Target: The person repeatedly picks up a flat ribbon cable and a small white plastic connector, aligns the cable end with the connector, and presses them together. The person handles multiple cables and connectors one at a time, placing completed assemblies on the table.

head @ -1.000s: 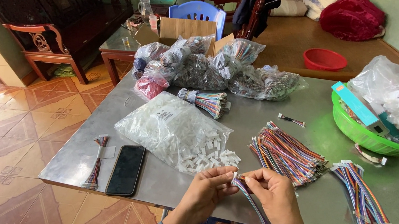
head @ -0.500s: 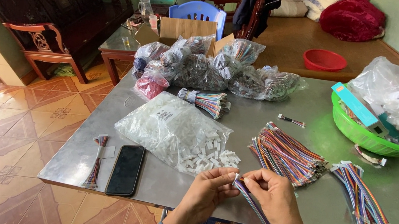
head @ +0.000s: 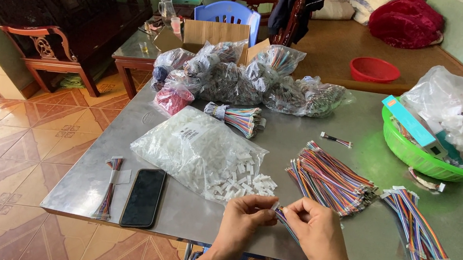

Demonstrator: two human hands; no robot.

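Fingertips of left hand [head: 246, 217] and right hand [head: 313, 232] were pinched narrow on a light, limp wire bundle [head: 285, 218], held at its connector end, just below the connector bag [head: 200, 149].

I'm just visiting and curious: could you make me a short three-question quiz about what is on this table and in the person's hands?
1. True or false: the left hand and right hand together pinch one end of a multicoloured wire bundle.
2. What lies right beside the black phone? A) a red bowl B) a small taped wire bundle C) a cardboard box
3. Fill in: the loose white plastic connectors spill from a clear ____.

Key: 1 true; 2 B; 3 bag.
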